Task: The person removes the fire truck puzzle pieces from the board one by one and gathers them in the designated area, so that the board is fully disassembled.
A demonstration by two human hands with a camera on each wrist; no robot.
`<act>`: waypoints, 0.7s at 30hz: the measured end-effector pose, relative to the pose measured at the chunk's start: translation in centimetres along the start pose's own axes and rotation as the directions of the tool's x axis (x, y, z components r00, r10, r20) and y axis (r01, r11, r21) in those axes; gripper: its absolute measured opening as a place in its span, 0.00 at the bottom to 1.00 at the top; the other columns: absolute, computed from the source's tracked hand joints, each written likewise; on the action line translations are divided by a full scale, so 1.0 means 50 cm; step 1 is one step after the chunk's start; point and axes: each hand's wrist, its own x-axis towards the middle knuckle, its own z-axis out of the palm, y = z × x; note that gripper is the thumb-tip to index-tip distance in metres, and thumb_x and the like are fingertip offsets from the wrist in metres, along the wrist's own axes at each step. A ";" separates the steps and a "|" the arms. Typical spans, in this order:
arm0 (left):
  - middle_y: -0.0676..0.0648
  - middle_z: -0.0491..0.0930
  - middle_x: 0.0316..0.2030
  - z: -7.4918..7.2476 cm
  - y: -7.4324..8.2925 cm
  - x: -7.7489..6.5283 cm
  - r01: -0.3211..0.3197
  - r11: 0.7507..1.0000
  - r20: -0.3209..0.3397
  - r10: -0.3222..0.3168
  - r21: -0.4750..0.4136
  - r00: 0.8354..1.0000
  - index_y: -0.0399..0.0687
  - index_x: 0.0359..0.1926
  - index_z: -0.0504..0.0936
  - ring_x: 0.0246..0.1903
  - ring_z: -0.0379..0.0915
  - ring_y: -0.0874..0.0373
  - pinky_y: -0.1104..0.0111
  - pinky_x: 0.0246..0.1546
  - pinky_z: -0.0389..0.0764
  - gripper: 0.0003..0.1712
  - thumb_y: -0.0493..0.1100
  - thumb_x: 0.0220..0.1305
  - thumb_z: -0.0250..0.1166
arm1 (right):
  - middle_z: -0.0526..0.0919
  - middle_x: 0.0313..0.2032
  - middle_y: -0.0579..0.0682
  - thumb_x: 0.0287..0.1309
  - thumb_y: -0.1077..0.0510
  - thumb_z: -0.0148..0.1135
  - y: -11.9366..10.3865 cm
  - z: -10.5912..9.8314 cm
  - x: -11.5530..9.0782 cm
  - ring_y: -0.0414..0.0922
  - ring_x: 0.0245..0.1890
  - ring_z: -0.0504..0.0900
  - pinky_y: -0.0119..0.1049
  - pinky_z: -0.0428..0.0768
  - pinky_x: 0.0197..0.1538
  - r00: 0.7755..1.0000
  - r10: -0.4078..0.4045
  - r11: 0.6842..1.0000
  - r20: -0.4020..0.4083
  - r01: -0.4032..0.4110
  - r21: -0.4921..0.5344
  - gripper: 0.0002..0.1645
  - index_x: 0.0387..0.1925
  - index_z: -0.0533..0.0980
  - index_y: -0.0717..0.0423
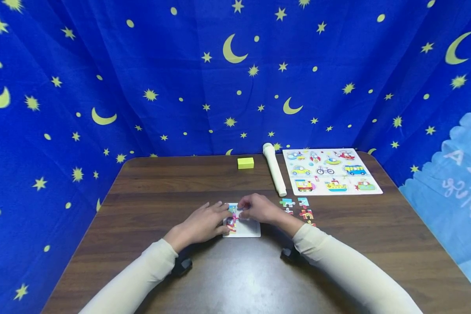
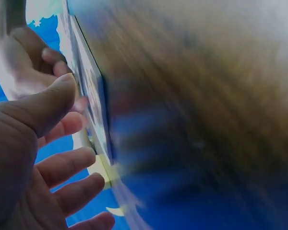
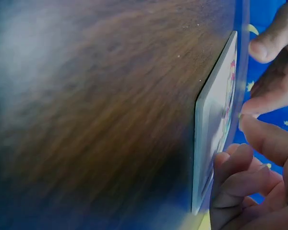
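- Presently, the small puzzle board point(image 1: 249, 231) is lying flat on the wooden table point(image 1: 172, 187), below both hands; coloured pieces point(image 1: 231, 224) are covering part of its left side, and pale surface is showing at right and near the person.
- The left hand point(image 1: 204, 222) is spreading its fingers over the board's left edge, grasping nothing.
- The right hand point(image 1: 261, 209) is bending its fingers above the far right part; whether a piece is being pinched, one cannot tell, because the fingertips are hiding it.
- Possibly, a piece could be sitting crooked if the right fingers are pressing before its tabs are matching; the covering hands would be the cause.
- Also, the board could be sliding if the left fingers are not bearing on it firmly.
- The loose pieces point(image 1: 307, 214) are lying just beyond the right wrist, so the sleeve point(image 1: 318, 242) could be sweeping them while the arm is drawing back.
- Toward the far side, the white stick point(image 1: 274, 169) and the picture board point(image 1: 319, 187) are limiting the right hand; bare wood is leaving wider room at left.
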 end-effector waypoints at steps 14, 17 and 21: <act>0.37 0.72 0.69 0.007 0.004 -0.019 -0.037 0.998 -0.015 0.038 0.054 0.999 0.54 0.64 0.82 0.71 0.63 0.35 0.33 0.66 0.64 0.25 0.57 0.72 0.63 | 0.83 0.27 0.43 0.52 0.65 0.72 -0.004 0.024 0.020 0.37 0.27 0.75 0.29 0.73 0.32 1.000 0.002 0.999 -0.009 -0.002 0.054 0.06 0.35 0.84 0.58; 0.38 0.72 0.69 0.006 0.006 -0.020 -0.032 0.998 -0.013 0.033 0.046 0.999 0.54 0.64 0.82 0.71 0.63 0.35 0.33 0.66 0.64 0.25 0.57 0.72 0.63 | 0.83 0.28 0.43 0.50 0.66 0.71 -0.009 0.028 0.023 0.38 0.28 0.75 0.30 0.73 0.33 1.000 -0.005 1.000 -0.013 0.005 0.006 0.06 0.33 0.83 0.57; 0.39 0.72 0.70 0.006 0.007 -0.020 -0.023 0.999 -0.005 0.023 0.040 1.000 0.55 0.63 0.83 0.71 0.63 0.36 0.33 0.66 0.64 0.25 0.57 0.72 0.63 | 0.81 0.26 0.43 0.49 0.67 0.72 -0.018 0.030 0.026 0.40 0.27 0.75 0.31 0.73 0.33 1.000 0.013 0.999 -0.017 -0.013 -0.047 0.07 0.31 0.82 0.56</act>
